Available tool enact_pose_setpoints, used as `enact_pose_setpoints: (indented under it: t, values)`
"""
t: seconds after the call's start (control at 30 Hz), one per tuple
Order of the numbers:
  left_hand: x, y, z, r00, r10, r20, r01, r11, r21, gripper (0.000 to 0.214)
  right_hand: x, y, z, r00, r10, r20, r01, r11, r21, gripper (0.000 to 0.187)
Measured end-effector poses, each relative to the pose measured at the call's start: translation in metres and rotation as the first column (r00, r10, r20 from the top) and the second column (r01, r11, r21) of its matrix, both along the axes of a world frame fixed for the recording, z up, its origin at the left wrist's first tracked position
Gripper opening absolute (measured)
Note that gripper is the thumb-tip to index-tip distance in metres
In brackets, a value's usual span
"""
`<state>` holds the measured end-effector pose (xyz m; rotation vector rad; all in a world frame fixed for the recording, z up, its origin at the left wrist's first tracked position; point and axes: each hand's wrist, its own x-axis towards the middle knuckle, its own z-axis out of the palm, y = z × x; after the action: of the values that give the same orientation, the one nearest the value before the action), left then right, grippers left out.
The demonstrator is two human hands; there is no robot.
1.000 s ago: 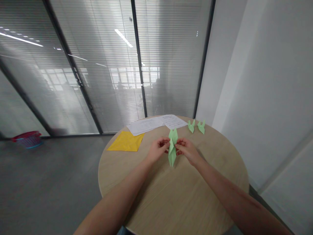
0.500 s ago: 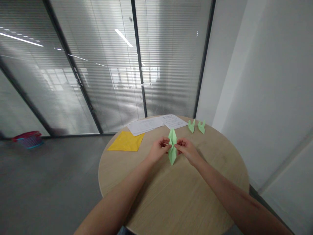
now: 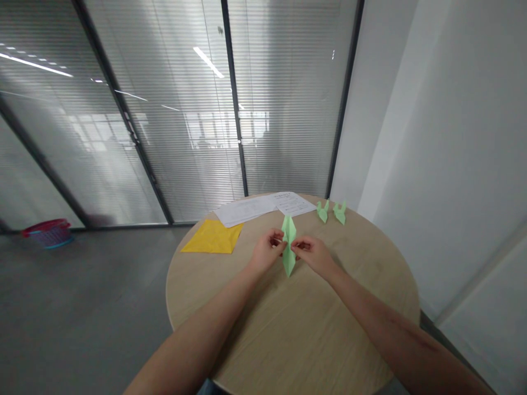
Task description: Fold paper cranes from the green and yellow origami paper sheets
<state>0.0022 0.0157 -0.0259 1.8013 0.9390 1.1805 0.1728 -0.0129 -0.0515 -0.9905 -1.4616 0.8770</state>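
Observation:
Between my hands, above the round wooden table [image 3: 296, 329], is a folded piece of light green paper [image 3: 289, 258], long and pointed at both its upper and lower ends. My left hand [image 3: 267, 249] pinches its left edge near the middle. On the opposite side my right hand [image 3: 310, 251] grips the right edge, thumb and fingers together at the paper's waist. Some fingertips of both hands are hidden behind the paper. Farther back on the right stand two green origami birds, a left one [image 3: 323, 212] and a right one [image 3: 340, 214].
White printed sheets [image 3: 247, 210] lie along the table's far edge. A yellow sheet or packet [image 3: 214, 238] rests at the far left. On the floor sits a red and blue basket [image 3: 48, 235]. Glass panels with blinds [image 3: 197, 109] and a white wall [image 3: 461, 137] enclose the table.
The green paper has shifted slightly left and turned a little. My right hand has moved its thumb and fingers slightly on the paper's edge; the left hand stays almost in place.

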Motion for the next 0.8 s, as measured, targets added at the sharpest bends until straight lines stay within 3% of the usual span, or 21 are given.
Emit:
enact_pose_setpoints:
  t: [0.13,0.3,0.43,0.63,0.8]
  values:
    - [0.000,-0.004,0.004,1.000,-0.014,0.007,0.014,1.000,0.023,0.021,0.001,-0.001,0.000,0.998,-0.046,0.045,0.046,0.999,0.002,0.024]
    - [0.000,-0.009,0.006,0.996,-0.080,0.037,0.080,0.997,-0.007,0.022,0.001,-0.002,0.002,1.000,0.005,-0.023,-0.006,0.999,-0.050,0.026]
    - [0.000,-0.008,0.004,0.998,-0.055,-0.008,0.055,0.996,0.064,0.024,0.001,-0.002,0.003,0.999,0.002,-0.045,-0.005,0.997,-0.075,0.030]
    - [0.001,-0.015,0.008,0.999,-0.040,-0.004,0.040,0.986,0.164,0.053,-0.004,-0.008,0.011,0.988,0.028,-0.154,-0.044,0.994,-0.103,0.035]
    - [0.001,-0.020,0.011,0.999,-0.035,-0.004,0.035,0.977,0.210,0.040,-0.008,-0.011,0.015,0.964,0.017,-0.266,-0.039,0.996,-0.076,0.032]
